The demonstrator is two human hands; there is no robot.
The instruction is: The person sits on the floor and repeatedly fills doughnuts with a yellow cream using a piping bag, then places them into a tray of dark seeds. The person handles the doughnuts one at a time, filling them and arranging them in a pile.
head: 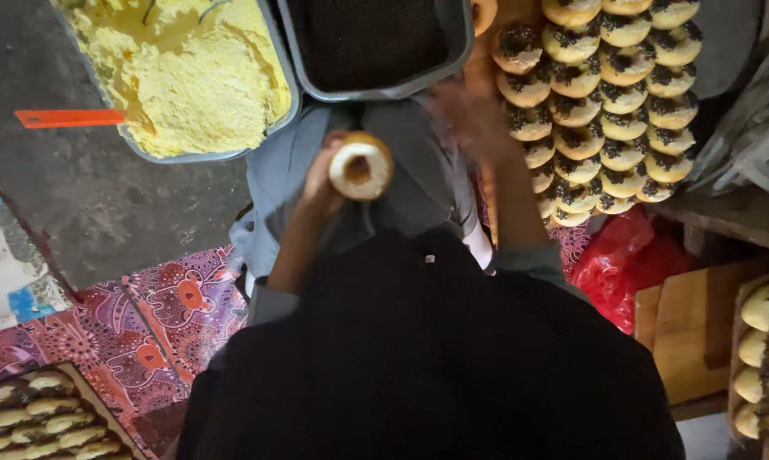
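Below, the left hand (323, 175) is closed around a ring doughnut (361, 165) and holds it up over the person's grey lap, the pale iced face and the hole turned to the camera. Only the thumb side and some fingers of this hand can be seen; the rest is behind the doughnut. The right hand (463, 115) is a blur just beside the tray of dark sprinkles (376, 47), and I cannot tell if it is open or closed, or if it holds anything. This tray is cut off by the top edge. Left of it stands a tray of yellow cream (188, 72), also cut off, with an orange scraper (69, 118) at its side. To the right, rows of sprinkled doughnuts (606, 102) lie close together, partly out of view.
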